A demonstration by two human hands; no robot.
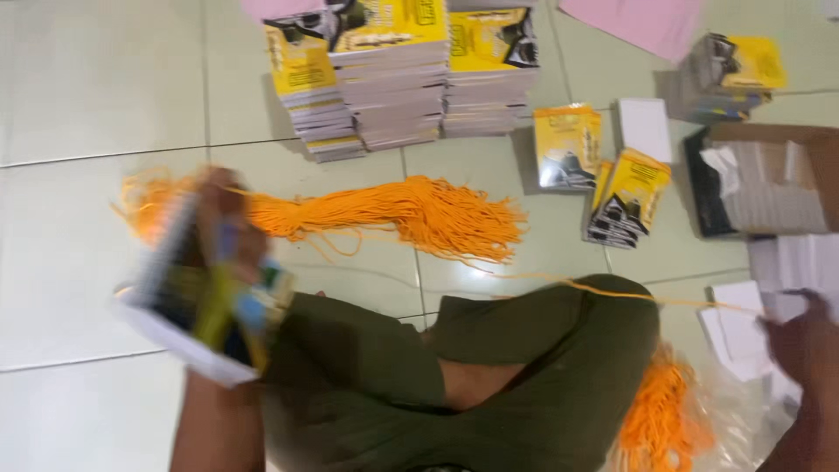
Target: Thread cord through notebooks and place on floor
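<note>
Over floor, left hand [223,240] grasping booklet [188,306], long axis tilted upper-left; right hand [808,341] blurred, grip unclear.

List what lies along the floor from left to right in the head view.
Left hand gripping a blurred booklet → orange cord bundle → loose yellow booklets → open cardboard box; right hand at the white cards.

A floor of pale glossy tiles [79,105] carries everything. At the top stand three tall stacks of yellow-covered booklets [398,74], side by side and touching. A long bundle of orange cords [411,214] lies across the middle. To the right lie loose yellow booklets [603,175], a white card [645,128], a small booklet stack [730,79], an open cardboard box [769,179], pink paper sheets [642,22] and white cards [743,328].
</note>
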